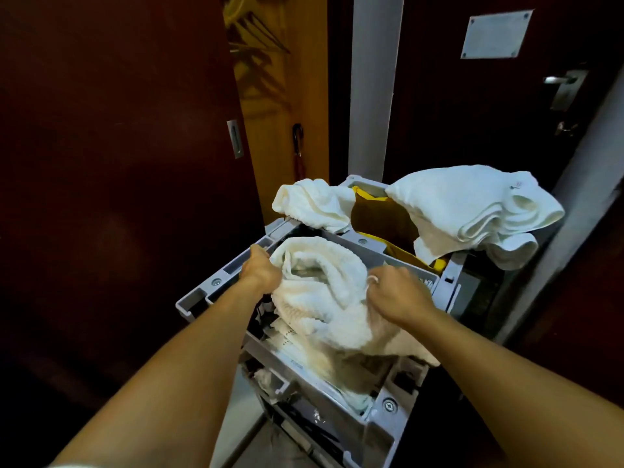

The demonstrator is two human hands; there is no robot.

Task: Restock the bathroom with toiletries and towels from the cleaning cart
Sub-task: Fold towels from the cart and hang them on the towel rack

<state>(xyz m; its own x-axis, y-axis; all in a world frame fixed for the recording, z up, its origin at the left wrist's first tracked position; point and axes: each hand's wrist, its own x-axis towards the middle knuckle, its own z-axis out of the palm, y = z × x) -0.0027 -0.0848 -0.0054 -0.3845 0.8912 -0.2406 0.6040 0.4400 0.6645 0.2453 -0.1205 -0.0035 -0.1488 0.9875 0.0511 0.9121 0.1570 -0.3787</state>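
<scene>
Both hands, left hand and right hand, bunched into towel on cart; could snag packets underneath, spilling them.

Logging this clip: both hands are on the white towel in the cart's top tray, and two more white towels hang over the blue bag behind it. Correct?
Not quite: the head view shows the bag is yellow, not blue. Both hands, left and right, are on the towel in the cart, with two more towels behind.

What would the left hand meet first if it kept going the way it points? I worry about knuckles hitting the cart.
Probably the grey cart rim: the left hand, gripping the cream towel, points at that edge, fingertips about there already; depth unclear.
</scene>
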